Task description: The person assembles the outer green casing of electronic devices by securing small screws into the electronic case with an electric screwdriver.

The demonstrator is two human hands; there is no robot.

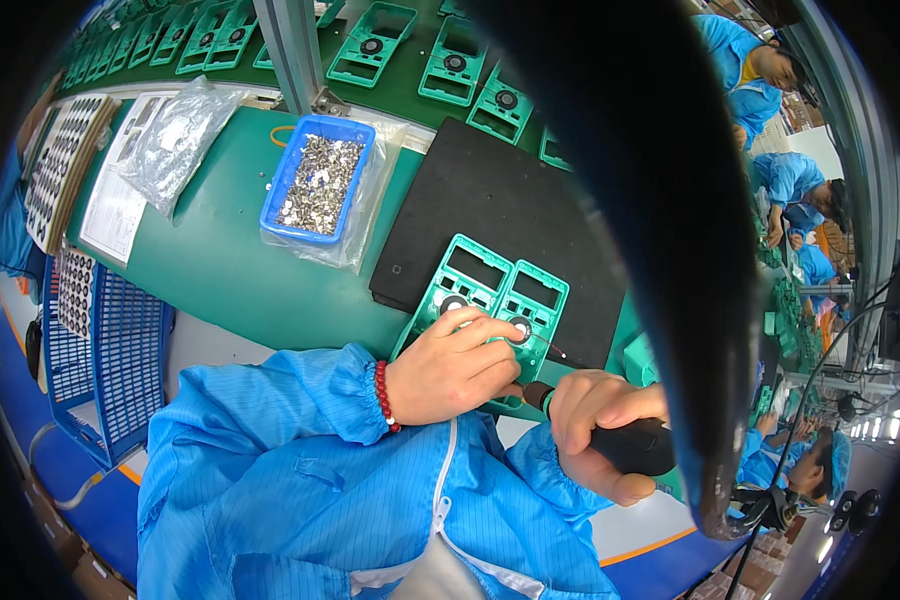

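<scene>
Two green plastic housings, the left one (473, 291) and the right one (544, 322), lie side by side at the near edge of a black mat (510, 190). Each has a round black speaker in it; a thin wire runs from the right one. My left hand (457, 370) is closed over their lower part, its index fingertip on the right speaker. What lies under its palm and thumb is hidden. My right hand (602, 420) wraps round a black electric screwdriver (635, 447), whose front end points left, close to my left thumb at the housings' near end.
A blue bin (305, 237) of small metal parts stands on a clear plastic bag at the left. Farther left lie another plastic bag (180, 145) and a blue basket (135, 350). Green housings (370, 45) line the far side. A dark curved object (630, 150) blocks the right; co-workers sit beyond.
</scene>
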